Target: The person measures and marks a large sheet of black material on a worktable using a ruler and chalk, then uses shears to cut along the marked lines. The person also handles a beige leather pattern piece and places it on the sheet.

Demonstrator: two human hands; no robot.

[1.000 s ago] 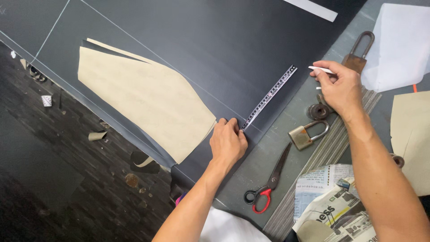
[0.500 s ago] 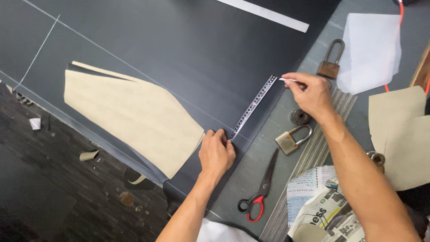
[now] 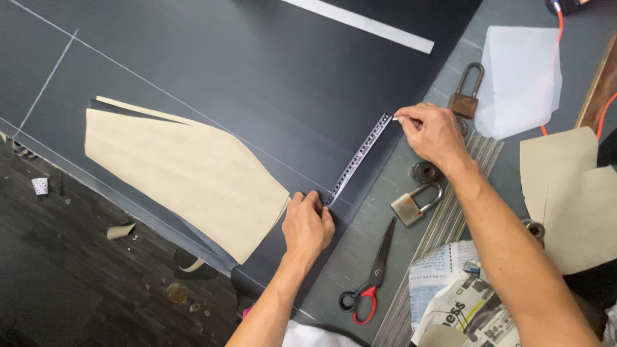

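Note:
A tape measure is stretched tight across dark fabric on the table. My left hand pins its near end down beside the tip of a beige paper pattern piece. My right hand pinches the far end and also holds a thin white piece of chalk. White chalk lines run across the fabric.
Two padlocks, a round metal weight and red-handled scissors lie right of the fabric. White paper, more beige pattern pieces and newspaper sit further right. The floor at left holds scraps.
My right hand has moved left from the padlock to the tape's far end. The left hand stays on the near end. The view has shifted slightly.

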